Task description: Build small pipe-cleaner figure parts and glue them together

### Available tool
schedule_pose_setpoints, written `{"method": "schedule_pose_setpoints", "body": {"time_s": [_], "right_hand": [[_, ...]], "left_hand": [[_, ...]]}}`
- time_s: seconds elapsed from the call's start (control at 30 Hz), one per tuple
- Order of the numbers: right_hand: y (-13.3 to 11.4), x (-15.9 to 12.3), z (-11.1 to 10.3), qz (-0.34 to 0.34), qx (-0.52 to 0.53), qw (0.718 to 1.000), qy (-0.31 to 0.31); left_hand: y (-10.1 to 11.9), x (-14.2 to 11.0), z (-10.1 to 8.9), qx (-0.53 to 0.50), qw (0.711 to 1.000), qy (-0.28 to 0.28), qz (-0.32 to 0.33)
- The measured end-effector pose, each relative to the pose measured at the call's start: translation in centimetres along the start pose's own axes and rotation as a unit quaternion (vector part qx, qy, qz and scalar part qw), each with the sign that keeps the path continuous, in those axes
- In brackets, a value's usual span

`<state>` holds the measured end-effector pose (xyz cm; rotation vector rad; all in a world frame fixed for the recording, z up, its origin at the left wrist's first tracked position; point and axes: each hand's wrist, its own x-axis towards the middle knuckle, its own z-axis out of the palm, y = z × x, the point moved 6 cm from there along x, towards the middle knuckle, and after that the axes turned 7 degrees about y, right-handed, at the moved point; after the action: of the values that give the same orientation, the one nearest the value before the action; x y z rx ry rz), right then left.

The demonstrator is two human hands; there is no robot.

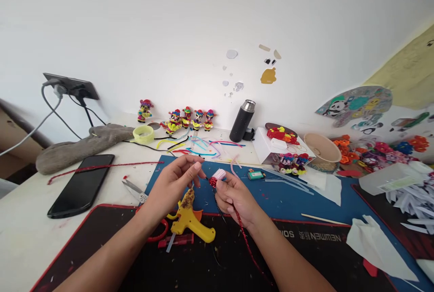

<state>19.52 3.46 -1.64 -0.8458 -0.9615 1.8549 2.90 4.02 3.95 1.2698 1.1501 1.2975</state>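
My right hand point(235, 195) is closed around a small red and pale pink pipe-cleaner piece point(220, 174), holding it up above the blue mat. From that hand a red tinsel pipe cleaner point(243, 231) trails down over the dark mat. Close by on the left, my left hand point(179, 176) has its thumb and fingers pinched; a thin dark bit shows at the fingertips, too small to name. Below the hands lies a yellow hot glue gun point(190, 224). Scissors point(135, 190) with red handles are partly hidden under my left forearm.
A black phone point(81, 186) lies at the left, crossed by a red pipe cleaner point(105, 167). Behind stand several small figures point(175, 121), a tape roll point(143, 134) and a black flask point(241, 122). A white box point(264, 149) and paper scraps point(376, 242) are at the right.
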Motion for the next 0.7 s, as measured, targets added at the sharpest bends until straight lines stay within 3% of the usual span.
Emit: {"method": "schedule_pose_setpoints", "body": {"time_s": [0.17, 0.3, 0.37, 0.5, 0.7], "right_hand": [[-0.2, 0.1, -0.1, -0.004, 0.008, 1.000, 0.009], [-0.3, 0.2, -0.2, -0.003, 0.013, 1.000, 0.015], [-0.2, 0.2, -0.2, -0.001, 0.011, 1.000, 0.015], [-0.2, 0.3, -0.2, -0.003, 0.004, 1.000, 0.014], [-0.3, 0.6, -0.9, -0.008, -0.008, 0.999, 0.044]], "left_hand": [[0.8, -0.7, -0.4, 0.116, 0.983, 0.043, 0.137], [1.4, -1.9, 0.9, 0.242, 0.920, -0.001, 0.308], [1.4, -2.3, 1.5, 0.272, 0.894, -0.020, 0.356], [1.2, -2.3, 1.8, 0.288, 0.882, -0.020, 0.372], [-0.3, -1.7, 1.8, 0.262, 0.921, -0.016, 0.289]]}}
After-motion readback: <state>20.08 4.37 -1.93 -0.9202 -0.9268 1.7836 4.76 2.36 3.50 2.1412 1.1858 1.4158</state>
